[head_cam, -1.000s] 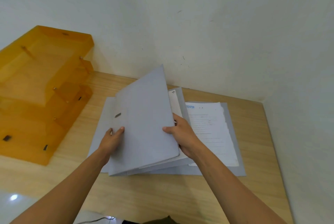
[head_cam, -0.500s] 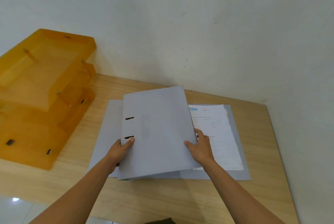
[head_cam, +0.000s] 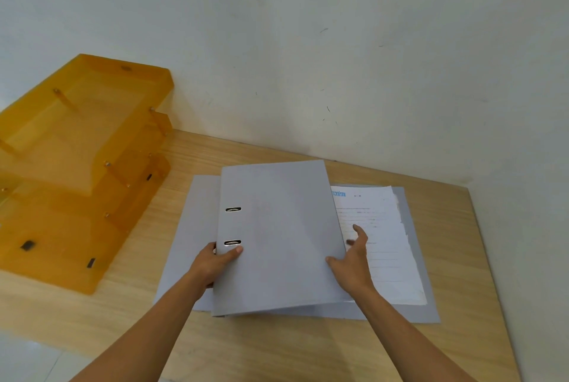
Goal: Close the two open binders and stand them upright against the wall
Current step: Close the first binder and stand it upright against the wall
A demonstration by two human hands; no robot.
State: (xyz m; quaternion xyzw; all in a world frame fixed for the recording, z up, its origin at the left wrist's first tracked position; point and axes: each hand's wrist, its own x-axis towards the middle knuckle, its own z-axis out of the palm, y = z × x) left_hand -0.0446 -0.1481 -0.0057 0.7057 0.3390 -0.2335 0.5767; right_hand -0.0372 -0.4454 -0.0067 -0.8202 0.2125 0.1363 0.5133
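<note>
Now top binder (head_cam: 277,237) shut, lying flat on second binder (head_cam: 412,264), which lies open near desk's (head_cam: 480,258) right edge. Left hand (head_cam: 215,261) pinches spine edge, thumb on cover. Right hand (head_cam: 354,258) at free edge, fingers spread, loose. Advice: firm both grips, keep cover shut, lift, tip upright, set against wall (head_cam: 308,58) at back edge.

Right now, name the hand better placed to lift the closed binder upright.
Left. The left hand already grips the closed binder at its spine edge, thumb on the cover. The right hand is open, only touching the free edge over the open binder.
</note>
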